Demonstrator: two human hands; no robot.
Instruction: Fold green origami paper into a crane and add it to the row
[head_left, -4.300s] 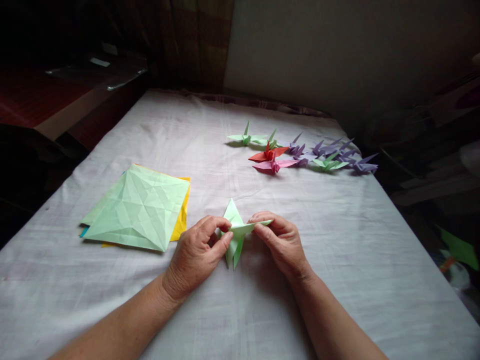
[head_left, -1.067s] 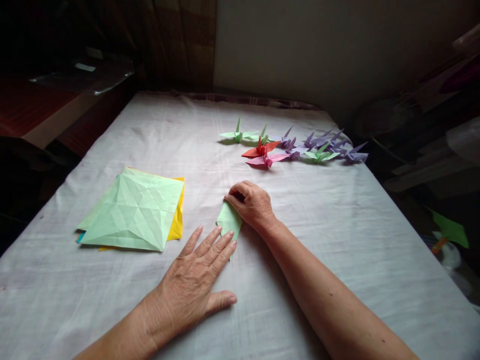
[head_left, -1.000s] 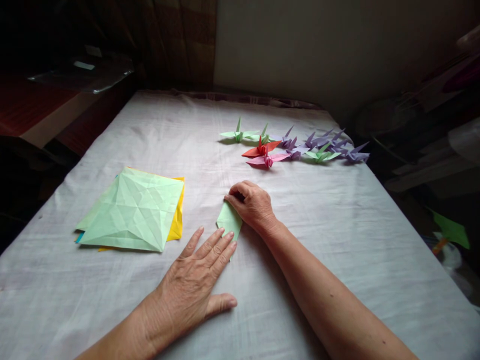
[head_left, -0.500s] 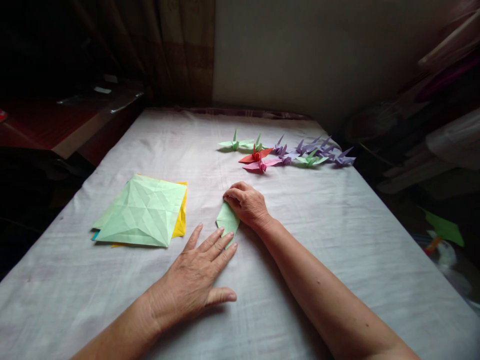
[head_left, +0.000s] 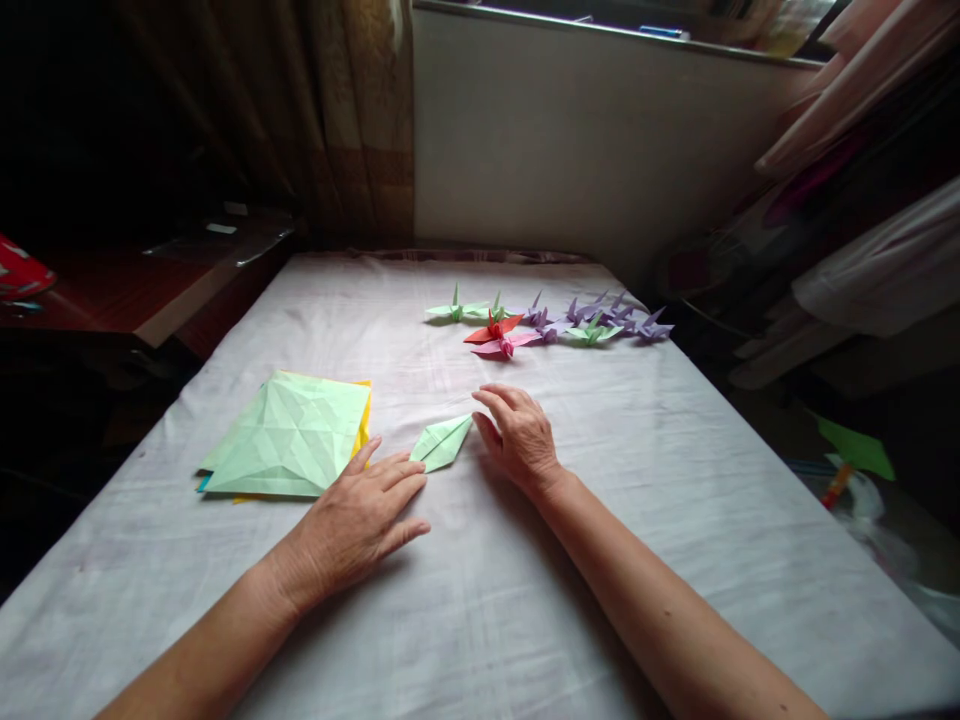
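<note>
A pale green paper [head_left: 444, 443], folded into a slim diamond with a centre line, lies flat on the white sheet. My left hand [head_left: 364, 515] rests to its lower left, fingers stretched out, with fingertips at the paper's left end. On the other side, my right hand [head_left: 519, 437] is half curled beside the paper's right tip. A gap shows between its thumb and index finger, and nothing is seen in its grip. Beyond my left hand is a stack of square papers [head_left: 289, 435], creased green on top with yellow and blue edges below.
Several folded paper cranes stand farther back, among them a pink crane [head_left: 505, 345], a red crane [head_left: 493, 328] and a green crane [head_left: 592, 332]. A wooden surface [head_left: 176, 300] adjoins at the left; hanging clothes [head_left: 885, 270] are at the right.
The folded paper has turned from near upright to slanting right, its centre line now showing. My right hand has come off its upper end and opened. The camera view has tilted up.
</note>
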